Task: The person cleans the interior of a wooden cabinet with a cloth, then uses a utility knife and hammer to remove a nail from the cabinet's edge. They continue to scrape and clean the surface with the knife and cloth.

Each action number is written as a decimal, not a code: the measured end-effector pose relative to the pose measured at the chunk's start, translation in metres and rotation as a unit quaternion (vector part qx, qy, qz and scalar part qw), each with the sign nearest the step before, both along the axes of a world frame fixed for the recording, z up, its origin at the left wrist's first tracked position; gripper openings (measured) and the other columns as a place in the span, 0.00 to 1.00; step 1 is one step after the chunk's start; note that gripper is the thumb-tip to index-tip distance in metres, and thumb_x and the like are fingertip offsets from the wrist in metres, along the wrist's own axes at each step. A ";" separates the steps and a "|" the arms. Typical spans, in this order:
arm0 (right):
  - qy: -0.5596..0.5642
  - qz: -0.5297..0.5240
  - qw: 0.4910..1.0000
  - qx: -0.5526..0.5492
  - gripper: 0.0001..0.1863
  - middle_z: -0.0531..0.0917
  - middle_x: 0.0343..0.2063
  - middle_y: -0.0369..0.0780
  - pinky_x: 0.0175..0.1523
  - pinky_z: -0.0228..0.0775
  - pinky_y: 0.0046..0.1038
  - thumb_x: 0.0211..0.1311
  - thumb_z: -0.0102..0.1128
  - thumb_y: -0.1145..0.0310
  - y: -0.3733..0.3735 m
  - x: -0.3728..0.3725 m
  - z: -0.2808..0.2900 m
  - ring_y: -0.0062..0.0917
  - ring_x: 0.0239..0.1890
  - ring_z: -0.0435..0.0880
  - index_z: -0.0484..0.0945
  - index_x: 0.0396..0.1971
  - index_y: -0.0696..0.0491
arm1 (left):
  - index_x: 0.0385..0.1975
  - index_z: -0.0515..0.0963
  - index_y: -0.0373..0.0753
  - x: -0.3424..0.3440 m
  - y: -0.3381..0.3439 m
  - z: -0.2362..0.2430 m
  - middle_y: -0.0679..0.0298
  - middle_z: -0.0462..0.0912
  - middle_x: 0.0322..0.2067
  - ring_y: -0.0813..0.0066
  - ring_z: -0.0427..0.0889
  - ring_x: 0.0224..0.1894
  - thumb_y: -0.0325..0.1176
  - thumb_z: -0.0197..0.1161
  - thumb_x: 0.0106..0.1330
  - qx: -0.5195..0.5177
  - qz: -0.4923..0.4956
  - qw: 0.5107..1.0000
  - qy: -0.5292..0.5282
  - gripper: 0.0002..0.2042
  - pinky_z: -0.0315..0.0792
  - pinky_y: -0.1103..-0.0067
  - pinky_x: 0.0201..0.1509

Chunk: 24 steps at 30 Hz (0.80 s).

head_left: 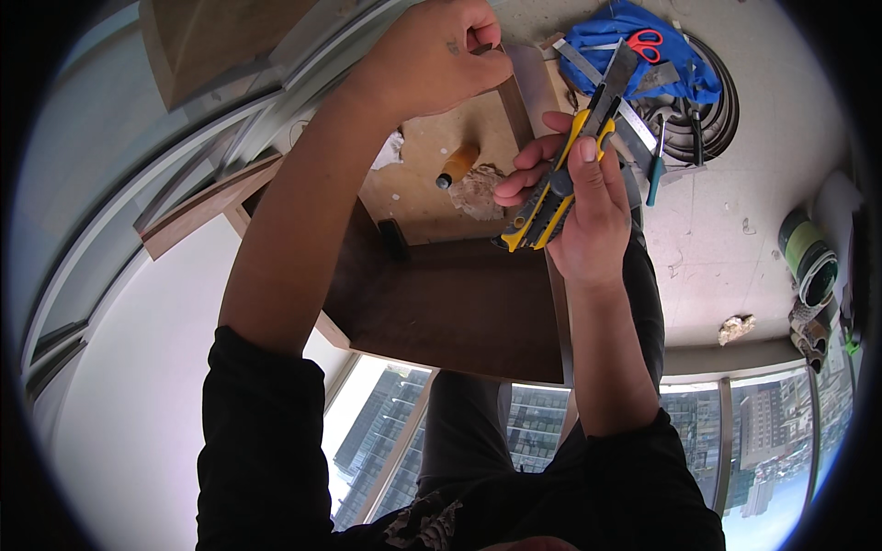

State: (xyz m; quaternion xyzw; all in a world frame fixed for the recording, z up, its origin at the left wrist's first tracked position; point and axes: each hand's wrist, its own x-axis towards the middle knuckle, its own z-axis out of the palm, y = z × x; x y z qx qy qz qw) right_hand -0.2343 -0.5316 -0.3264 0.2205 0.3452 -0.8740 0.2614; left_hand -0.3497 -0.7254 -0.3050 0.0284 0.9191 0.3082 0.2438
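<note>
At the box (450,312), my right hand (590,216) is gripping a cutter (556,184); my left hand (441,60) is looking curled, hold unclear.

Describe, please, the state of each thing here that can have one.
Yellow-and-black plastic utility knife: in right hand, blade apparently extended.
Left hand: fingers curled, contents unclear.
Thin blue sheet: crumpled.
Red-handled scissors: on the sheet, open or shut unclear.
Dark flexible strip: coiled.
Brown wooden box-like unit: open.

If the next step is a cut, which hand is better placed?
Probably the right hand: it holds the yellow-black cutter. The left hand, near the wooden frame, shows no cutter.
</note>
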 end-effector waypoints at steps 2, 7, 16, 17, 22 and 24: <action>-0.002 0.000 1.000 0.002 0.25 0.82 0.37 0.42 0.40 0.83 0.28 0.80 0.48 0.50 0.000 0.000 0.000 0.28 0.34 0.89 0.67 0.60 0.56 | 0.29 0.77 0.33 0.000 -0.003 -0.003 0.61 0.80 0.23 0.74 0.78 0.26 0.28 0.67 0.55 0.027 -0.003 1.000 0.005 0.07 0.72 0.76 0.32; -0.001 -0.005 1.000 0.001 0.25 0.81 0.37 0.43 0.40 0.84 0.29 0.81 0.45 0.51 0.000 0.000 0.000 0.28 0.33 0.89 0.67 0.60 0.58 | 0.30 0.79 0.33 0.010 0.001 -0.001 0.61 0.79 0.26 0.73 0.78 0.26 0.25 0.66 0.56 0.077 0.039 0.995 0.055 0.05 0.73 0.78 0.33; 0.044 0.071 0.989 0.122 0.16 0.81 0.32 0.38 0.40 0.78 0.25 0.75 0.58 0.58 0.014 -0.030 0.022 0.23 0.34 0.85 0.78 0.50 0.55 | 0.39 0.83 0.35 0.036 -0.009 -0.019 0.67 0.81 0.39 0.81 0.78 0.35 0.23 0.67 0.64 0.135 0.061 0.976 0.160 0.05 0.73 0.82 0.43; 0.058 0.068 0.986 0.144 0.15 0.81 0.31 0.37 0.41 0.77 0.25 0.74 0.60 0.59 0.019 -0.042 0.019 0.23 0.34 0.85 0.79 0.48 0.55 | 0.39 0.83 0.35 0.038 -0.009 -0.024 0.67 0.80 0.39 0.81 0.77 0.35 0.22 0.66 0.64 0.168 0.079 0.970 0.156 0.05 0.73 0.82 0.43; 0.158 0.179 0.954 0.183 0.12 0.81 0.30 0.35 0.40 0.76 0.23 0.73 0.59 0.61 0.033 -0.114 -0.034 0.20 0.35 0.84 0.79 0.43 0.55 | 0.39 0.84 0.33 0.037 -0.011 -0.026 0.67 0.79 0.39 0.82 0.77 0.36 0.19 0.62 0.65 0.195 0.088 0.961 0.175 0.07 0.72 0.83 0.44; 0.106 0.243 0.944 0.195 0.17 0.82 0.30 0.38 0.41 0.77 0.25 0.75 0.56 0.55 0.020 -0.134 -0.035 0.24 0.33 0.84 0.79 0.42 0.56 | 0.40 0.84 0.32 0.041 -0.011 -0.029 0.66 0.79 0.39 0.82 0.77 0.37 0.19 0.61 0.65 0.208 0.101 0.955 0.184 0.07 0.71 0.83 0.44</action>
